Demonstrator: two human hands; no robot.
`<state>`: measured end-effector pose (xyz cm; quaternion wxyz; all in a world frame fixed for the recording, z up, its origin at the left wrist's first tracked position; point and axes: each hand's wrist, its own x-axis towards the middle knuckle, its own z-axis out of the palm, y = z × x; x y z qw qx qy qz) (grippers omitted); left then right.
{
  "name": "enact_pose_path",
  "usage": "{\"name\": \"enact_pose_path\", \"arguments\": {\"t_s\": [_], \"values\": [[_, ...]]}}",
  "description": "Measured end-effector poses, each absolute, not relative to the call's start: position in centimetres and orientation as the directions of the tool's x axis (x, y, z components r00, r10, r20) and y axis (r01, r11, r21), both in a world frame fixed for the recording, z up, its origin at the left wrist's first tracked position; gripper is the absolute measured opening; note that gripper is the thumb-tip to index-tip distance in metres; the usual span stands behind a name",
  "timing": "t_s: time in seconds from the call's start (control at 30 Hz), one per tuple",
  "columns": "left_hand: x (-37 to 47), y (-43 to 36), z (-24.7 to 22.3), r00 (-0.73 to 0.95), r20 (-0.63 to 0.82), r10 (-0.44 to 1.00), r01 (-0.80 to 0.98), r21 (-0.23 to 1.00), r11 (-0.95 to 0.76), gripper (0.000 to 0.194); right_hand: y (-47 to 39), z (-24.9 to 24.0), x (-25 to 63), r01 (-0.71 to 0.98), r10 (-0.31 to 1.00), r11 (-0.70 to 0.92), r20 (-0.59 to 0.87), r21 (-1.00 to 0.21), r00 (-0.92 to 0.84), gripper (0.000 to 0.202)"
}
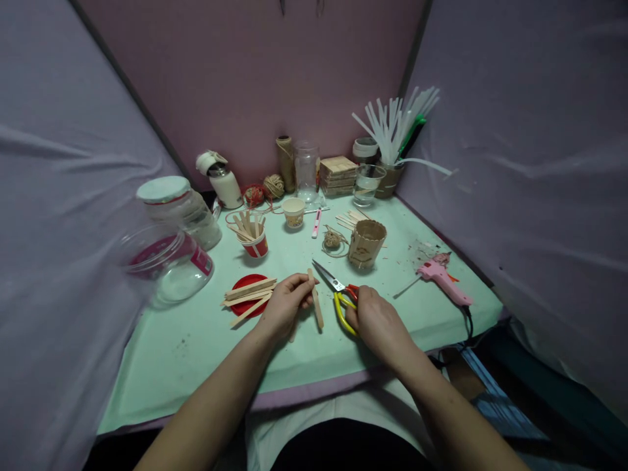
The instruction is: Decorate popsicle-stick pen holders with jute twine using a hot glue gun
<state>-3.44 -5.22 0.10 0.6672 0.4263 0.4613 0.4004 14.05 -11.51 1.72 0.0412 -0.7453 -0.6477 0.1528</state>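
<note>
Near the table's front, my left hand (288, 302) pinches a wooden craft stick (316, 304), which slants upright between thumb and fingers. A pair of scissors (333, 278) with red and yellow handles is gripped in my right hand (377, 320). Their blades point up and left, past the stick, and do not touch it. Left of my left hand, several more craft sticks (249, 291) lie across a red lid (243, 313). Beyond the scissors stands a brown cup (367, 243) with a scalloped rim.
A pink glue gun (445, 281) lies at right, its cord over the edge. Clear plastic jars (181, 278) stand at left, near a paper cup of sticks (256, 246). Twine (332, 239), a pink cutter (316, 224), a wood stack (338, 175) and glue sticks (387, 134) sit farther back.
</note>
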Motion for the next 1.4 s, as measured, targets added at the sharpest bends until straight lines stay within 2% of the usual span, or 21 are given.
{"name": "enact_pose_path", "arguments": {"t_s": [0.1, 0.23, 0.37, 0.5, 0.93, 1.4], "values": [[-3.3, -5.2, 0.2, 0.248, -0.263, 0.932, -0.153, 0.940, 0.306, 0.039, -12.4, 1.3, 14.9, 0.863, 0.971, -0.217, -0.196, -0.456, 0.141, 0.015], [-3.2, -5.3, 0.2, 0.264, -0.211, 0.941, -0.150, 0.955, 0.256, 0.038, -14.0, 0.3, 15.7, 0.645, 0.985, -0.172, -0.149, -0.745, 0.090, 0.021], [-3.2, -5.5, 0.0, 0.269, -0.169, 0.948, -0.145, 0.966, 0.213, 0.038, -15.1, 0.2, 15.7, 0.441, 0.984, -0.176, -0.171, -0.880, 0.051, 0.036], [-3.2, -5.6, 0.0, 0.262, -0.146, 0.954, -0.151, 0.970, 0.189, 0.036, -15.5, 0.9, 15.2, 0.437, 0.976, -0.216, -0.209, -0.873, 0.065, 0.043], [-3.4, -5.8, 0.4, 0.310, -0.130, 0.942, -0.105, 0.980, 0.170, 0.032, -15.9, 0.5, 14.6, 0.503, 0.985, -0.146, -0.173, -0.852, -0.008, 0.040], [-3.4, -6.1, 1.3, 0.374, -0.135, 0.918, -0.057, 0.984, 0.168, 0.039, -16.1, 1.3, 14.3, 0.532, 0.957, -0.151, -0.257, -0.833, -0.130, 0.027]]}}
